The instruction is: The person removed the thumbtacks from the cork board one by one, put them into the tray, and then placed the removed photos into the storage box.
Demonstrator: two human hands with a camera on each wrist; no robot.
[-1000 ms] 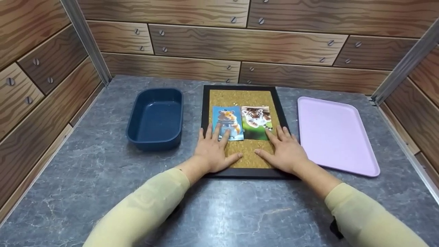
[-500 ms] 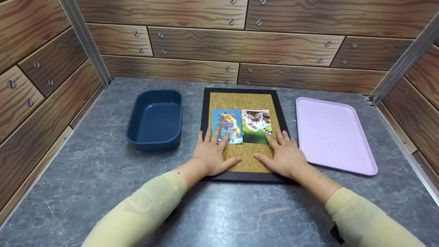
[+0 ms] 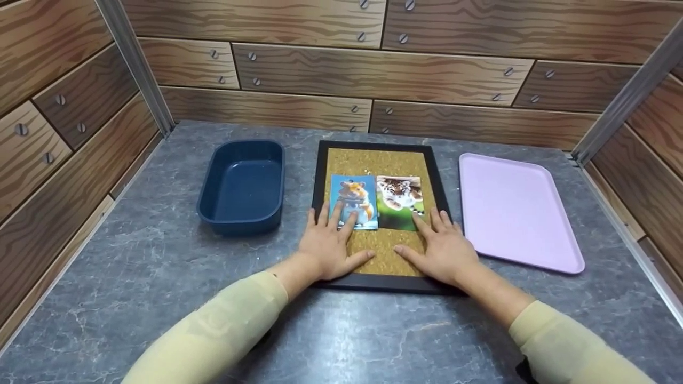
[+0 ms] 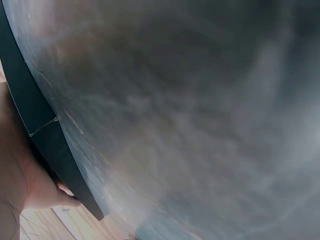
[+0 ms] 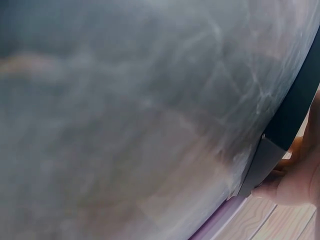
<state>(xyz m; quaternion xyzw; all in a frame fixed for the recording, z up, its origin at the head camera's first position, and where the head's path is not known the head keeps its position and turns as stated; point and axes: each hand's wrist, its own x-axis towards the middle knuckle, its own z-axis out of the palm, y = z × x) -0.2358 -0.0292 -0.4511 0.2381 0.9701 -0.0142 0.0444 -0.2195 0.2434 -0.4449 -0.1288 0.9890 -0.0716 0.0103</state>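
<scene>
A cork board with a black frame lies flat on the grey table. Two picture cards lie side by side on the cork: a hamster card on the left and a tiger cub card on the right. My left hand rests on the board's near left corner, fingers straight and spread, some fingertips over the hamster card. Resting likewise on the near right corner, my right hand has its index fingertip at the tiger card's lower edge. Both wrist views show the frame's edge beside the hand.
A deep blue bin stands left of the board. To the right lies a flat lilac tray, its left edge close to my right hand. Wood-patterned walls enclose the table at the back and both sides.
The cork board has slid a little toward me, carrying both cards with it. Both hands have stayed on its near corners and moved back along with it.
</scene>
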